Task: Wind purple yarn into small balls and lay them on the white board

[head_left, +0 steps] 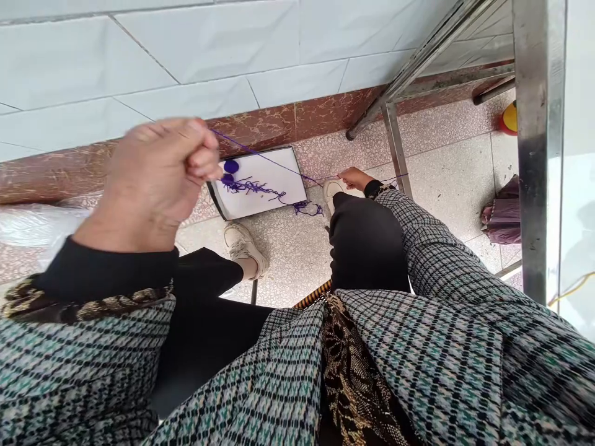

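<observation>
My left hand (158,176) is raised near the camera, its fingers pinched shut on a purple thread (267,158). The thread runs taut down to my right hand (356,179), which reaches low past my knee beside my right shoe and is closed on the thread's other end. Below the thread a white board (274,192) lies on the floor. On the board are two small purple round pieces (230,167) and a tangle of purple thread (253,186), which spills off the board's near right corner.
I sit with checked sleeves and black trousers, both white shoes (244,244) on the speckled floor. A metal table frame (395,142) stands right, with a thick steel post (537,148). A folded umbrella (504,214) and a yellow-red object (510,118) lie far right. Tiled wall ahead.
</observation>
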The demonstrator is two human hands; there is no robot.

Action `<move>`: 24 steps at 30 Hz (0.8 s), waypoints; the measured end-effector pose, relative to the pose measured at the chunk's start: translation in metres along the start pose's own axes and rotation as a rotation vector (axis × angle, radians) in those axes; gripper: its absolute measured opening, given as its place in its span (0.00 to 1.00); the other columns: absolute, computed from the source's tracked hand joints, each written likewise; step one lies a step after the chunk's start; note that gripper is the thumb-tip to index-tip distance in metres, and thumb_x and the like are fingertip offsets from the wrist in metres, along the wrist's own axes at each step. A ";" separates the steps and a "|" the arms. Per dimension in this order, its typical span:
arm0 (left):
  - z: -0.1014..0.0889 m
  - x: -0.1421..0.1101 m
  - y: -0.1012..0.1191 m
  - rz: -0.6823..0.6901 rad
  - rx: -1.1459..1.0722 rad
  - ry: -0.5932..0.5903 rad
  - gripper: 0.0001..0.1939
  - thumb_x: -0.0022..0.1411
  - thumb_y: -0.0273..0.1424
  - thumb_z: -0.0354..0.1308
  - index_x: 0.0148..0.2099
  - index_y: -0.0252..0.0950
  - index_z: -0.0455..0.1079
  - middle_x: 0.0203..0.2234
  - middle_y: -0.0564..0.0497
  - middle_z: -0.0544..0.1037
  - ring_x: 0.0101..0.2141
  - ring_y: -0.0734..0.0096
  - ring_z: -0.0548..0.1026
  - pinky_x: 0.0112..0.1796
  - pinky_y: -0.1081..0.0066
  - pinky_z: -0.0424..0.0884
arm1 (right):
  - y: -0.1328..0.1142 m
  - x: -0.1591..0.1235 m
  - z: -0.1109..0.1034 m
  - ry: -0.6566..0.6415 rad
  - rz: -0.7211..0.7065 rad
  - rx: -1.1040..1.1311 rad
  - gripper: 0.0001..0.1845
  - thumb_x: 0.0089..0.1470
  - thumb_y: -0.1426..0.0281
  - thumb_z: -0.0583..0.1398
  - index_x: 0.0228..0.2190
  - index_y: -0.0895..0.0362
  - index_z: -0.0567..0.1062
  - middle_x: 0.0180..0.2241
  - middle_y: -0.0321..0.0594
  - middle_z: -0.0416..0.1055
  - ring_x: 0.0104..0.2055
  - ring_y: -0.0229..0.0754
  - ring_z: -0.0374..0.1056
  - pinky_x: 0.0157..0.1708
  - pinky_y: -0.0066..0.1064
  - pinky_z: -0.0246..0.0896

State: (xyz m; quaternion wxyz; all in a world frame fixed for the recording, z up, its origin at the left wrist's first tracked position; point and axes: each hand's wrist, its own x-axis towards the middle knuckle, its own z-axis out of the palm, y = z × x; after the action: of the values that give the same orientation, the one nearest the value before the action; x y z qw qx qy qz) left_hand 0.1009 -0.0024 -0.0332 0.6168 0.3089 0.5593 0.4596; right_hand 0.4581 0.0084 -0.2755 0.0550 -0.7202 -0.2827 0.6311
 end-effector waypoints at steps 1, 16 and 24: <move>0.001 0.000 0.008 0.044 -0.024 0.045 0.29 0.71 0.10 0.52 0.20 0.35 0.74 0.15 0.54 0.60 0.18 0.80 0.54 0.19 0.79 0.56 | -0.004 -0.007 -0.001 0.017 -0.018 0.032 0.19 0.82 0.79 0.62 0.33 0.59 0.74 0.23 0.27 0.55 0.22 0.32 0.45 0.22 0.22 0.49; -0.026 0.037 -0.021 -0.119 -0.018 0.315 0.23 0.77 0.19 0.55 0.28 0.39 0.61 0.17 0.57 0.54 0.23 0.72 0.51 0.29 0.70 0.56 | -0.033 -0.114 -0.058 0.255 -0.916 1.170 0.16 0.81 0.59 0.63 0.36 0.49 0.72 0.42 0.38 0.76 0.49 0.43 0.78 0.54 0.38 0.81; -0.027 0.049 -0.028 -0.156 -0.035 0.358 0.17 0.66 0.18 0.59 0.30 0.40 0.58 0.18 0.61 0.49 0.24 0.73 0.45 0.31 0.70 0.53 | -0.009 -0.158 -0.150 0.655 -0.840 1.575 0.30 0.89 0.74 0.49 0.28 0.52 0.63 0.23 0.26 0.51 0.18 0.35 0.52 0.23 0.24 0.58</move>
State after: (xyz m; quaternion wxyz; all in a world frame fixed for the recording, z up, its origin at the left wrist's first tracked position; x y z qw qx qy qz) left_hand 0.0789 0.0276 -0.0830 0.5465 0.1672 0.6743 0.4677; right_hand 0.5887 -0.0179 -0.1030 0.8235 -0.4570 0.0177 0.3356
